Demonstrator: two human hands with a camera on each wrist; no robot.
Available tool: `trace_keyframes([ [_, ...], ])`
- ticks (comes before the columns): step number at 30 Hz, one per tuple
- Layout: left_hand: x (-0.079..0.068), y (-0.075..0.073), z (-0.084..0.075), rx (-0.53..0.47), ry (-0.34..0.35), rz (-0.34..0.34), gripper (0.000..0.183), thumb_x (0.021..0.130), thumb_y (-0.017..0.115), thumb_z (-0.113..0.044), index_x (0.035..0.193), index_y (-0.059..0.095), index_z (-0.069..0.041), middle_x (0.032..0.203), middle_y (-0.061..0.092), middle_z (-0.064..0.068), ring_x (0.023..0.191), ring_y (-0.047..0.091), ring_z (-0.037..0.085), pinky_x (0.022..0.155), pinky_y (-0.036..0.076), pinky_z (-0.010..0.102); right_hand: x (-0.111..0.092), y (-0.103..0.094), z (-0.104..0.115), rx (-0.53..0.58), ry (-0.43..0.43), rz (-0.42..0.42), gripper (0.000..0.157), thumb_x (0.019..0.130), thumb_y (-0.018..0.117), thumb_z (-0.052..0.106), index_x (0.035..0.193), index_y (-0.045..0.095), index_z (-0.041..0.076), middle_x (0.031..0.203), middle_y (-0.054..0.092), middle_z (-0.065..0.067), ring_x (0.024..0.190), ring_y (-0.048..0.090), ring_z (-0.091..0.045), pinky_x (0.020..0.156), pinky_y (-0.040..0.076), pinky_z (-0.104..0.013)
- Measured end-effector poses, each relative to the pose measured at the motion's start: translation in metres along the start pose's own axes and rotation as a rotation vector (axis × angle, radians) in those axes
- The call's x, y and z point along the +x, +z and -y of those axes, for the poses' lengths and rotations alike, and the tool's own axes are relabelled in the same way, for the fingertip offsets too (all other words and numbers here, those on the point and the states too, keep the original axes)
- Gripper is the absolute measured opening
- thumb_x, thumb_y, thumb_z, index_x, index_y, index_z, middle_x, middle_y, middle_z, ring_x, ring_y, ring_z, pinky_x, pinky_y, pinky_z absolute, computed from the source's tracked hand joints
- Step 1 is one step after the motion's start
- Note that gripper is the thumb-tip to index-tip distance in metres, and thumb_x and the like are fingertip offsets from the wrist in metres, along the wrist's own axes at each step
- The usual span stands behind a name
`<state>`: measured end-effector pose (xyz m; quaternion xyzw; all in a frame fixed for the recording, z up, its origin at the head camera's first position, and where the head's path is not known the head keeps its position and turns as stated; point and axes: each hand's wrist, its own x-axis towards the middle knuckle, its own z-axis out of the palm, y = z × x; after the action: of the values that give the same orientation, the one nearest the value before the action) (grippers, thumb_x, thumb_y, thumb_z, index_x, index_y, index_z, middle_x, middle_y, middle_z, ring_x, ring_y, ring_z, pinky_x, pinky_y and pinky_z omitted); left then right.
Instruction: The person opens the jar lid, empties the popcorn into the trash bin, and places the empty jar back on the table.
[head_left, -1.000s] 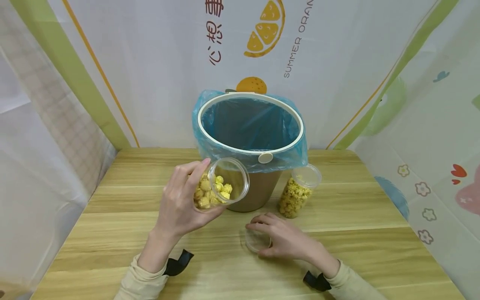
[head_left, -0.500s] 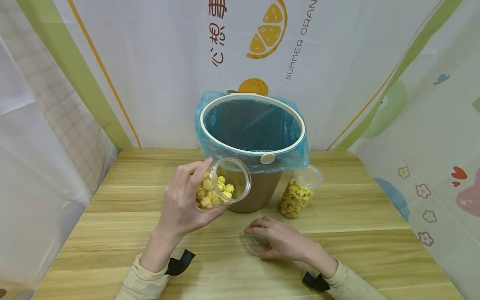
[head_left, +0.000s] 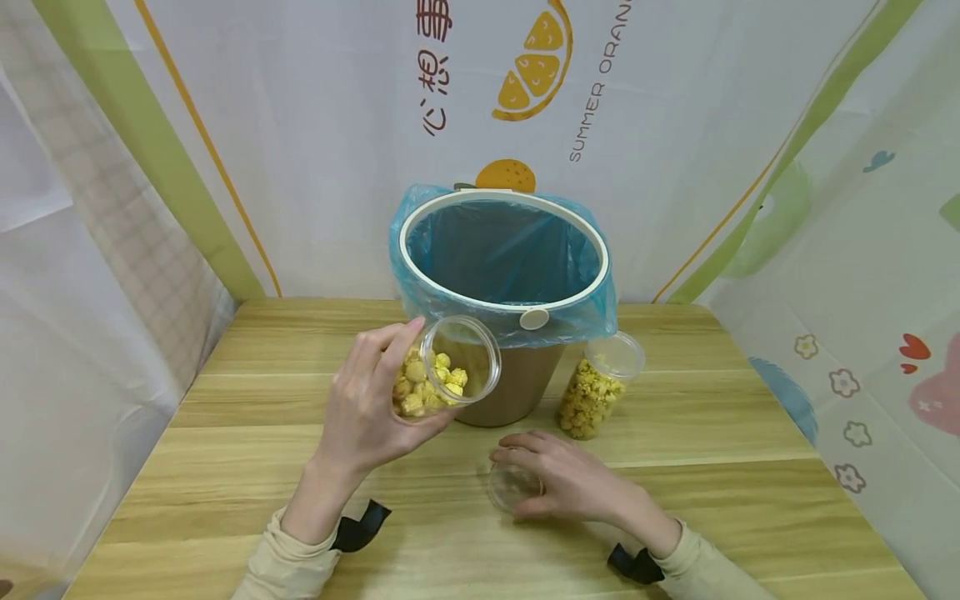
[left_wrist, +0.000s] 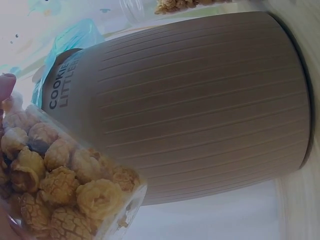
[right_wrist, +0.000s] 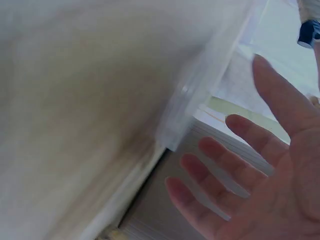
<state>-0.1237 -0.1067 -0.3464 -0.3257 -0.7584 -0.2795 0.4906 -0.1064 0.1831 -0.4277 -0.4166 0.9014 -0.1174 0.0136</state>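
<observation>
My left hand (head_left: 367, 400) grips a clear plastic jar (head_left: 480, 358) partly filled with yellow popcorn balls (head_left: 435, 387). The jar is tilted, its uncovered mouth facing right, in front of the bin. In the left wrist view, popcorn (left_wrist: 60, 175) shows through the jar's wall. My right hand (head_left: 566, 479) hovers with bent, spread fingers around a clear round lid (head_left: 510, 492) on the table. Seen from the right wrist, the fingers (right_wrist: 240, 165) look loose and apart from the blurred lid (right_wrist: 180, 110).
A brown bin (head_left: 510, 387) lined with a blue bag (head_left: 420, 283) under a white rim ring (head_left: 405, 250) stands behind the hands. To its right is a second clear jar of popcorn (head_left: 588, 400). Printed curtains surround the wooden table (head_left: 712, 467).
The left hand and jar stay nearly in place. The right hand shifts only slightly about the lid; the whole head view drifts a little.
</observation>
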Motion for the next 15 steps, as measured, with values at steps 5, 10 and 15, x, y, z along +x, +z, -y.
trace_keyframes([
  [5,-0.001,0.000,0.001,0.005,-0.008,0.008,0.079,0.091,0.060,-0.064,0.140,0.054,-0.002,0.119,0.063,0.017,0.099,0.060,0.031,0.077,0.056,0.044,-0.003,-0.013,0.002,0.062,0.011,-0.108,0.062,0.088,0.075,0.051,0.141,0.062,0.022,0.142,0.063,0.001,0.127,0.063,-0.018,0.101,0.057,-0.041],
  [10,-0.001,0.000,0.001,-0.002,-0.024,0.015,0.079,0.091,0.060,-0.064,0.141,0.054,-0.003,0.119,0.063,0.017,0.100,0.060,0.031,0.078,0.057,0.045,-0.006,-0.024,0.002,0.128,0.009,-0.225,0.055,0.093,0.071,0.050,0.139,0.063,0.022,0.137,0.065,0.008,0.124,0.064,-0.012,0.099,0.058,-0.037],
  [15,-0.002,0.001,0.001,0.001,-0.026,0.015,0.080,0.090,0.061,-0.065,0.140,0.055,-0.003,0.118,0.064,0.017,0.100,0.060,0.031,0.078,0.057,0.045,-0.008,-0.035,0.002,0.200,-0.022,-0.326,0.049,0.093,0.074,0.041,0.138,0.063,0.025,0.135,0.066,0.008,0.124,0.065,-0.013,0.099,0.058,-0.035],
])
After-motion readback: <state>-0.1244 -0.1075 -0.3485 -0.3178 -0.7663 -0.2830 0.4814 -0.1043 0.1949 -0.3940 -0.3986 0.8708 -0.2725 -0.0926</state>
